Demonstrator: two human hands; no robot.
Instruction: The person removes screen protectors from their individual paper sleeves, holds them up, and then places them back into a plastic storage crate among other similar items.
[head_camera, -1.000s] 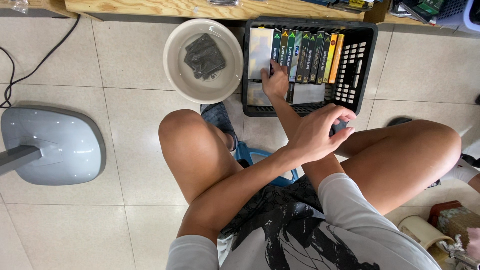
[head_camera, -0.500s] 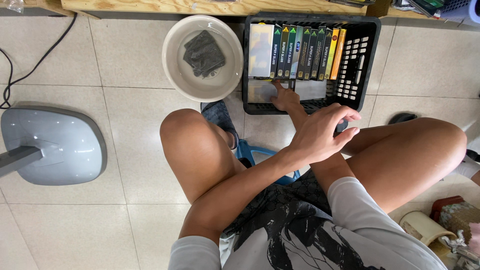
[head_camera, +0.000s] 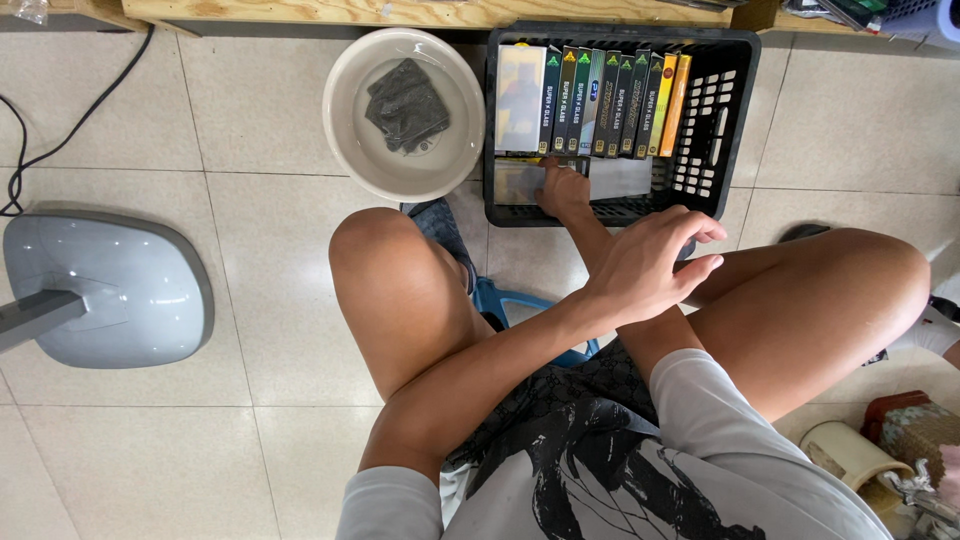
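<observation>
Boxes (head_camera: 610, 105), eight upright, fill one crate (head_camera: 730, 130); right hand (head_camera: 563, 190) touches them, left hand (head_camera: 650, 265) hovers, grips apart.

Wearing a pale grey short-sleeved shirt (head_camera: 700, 450) above black patterned shorts (head_camera: 560, 400), with 2 bare knees.

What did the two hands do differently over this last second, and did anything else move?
The right hand drew back from the row of upright boxes to the near end of the black basket, onto a flat pale packet. The left hand, curled over the knee before, has opened its fingers. The bowl with its dark cloth and the grey stand base stayed put.
</observation>
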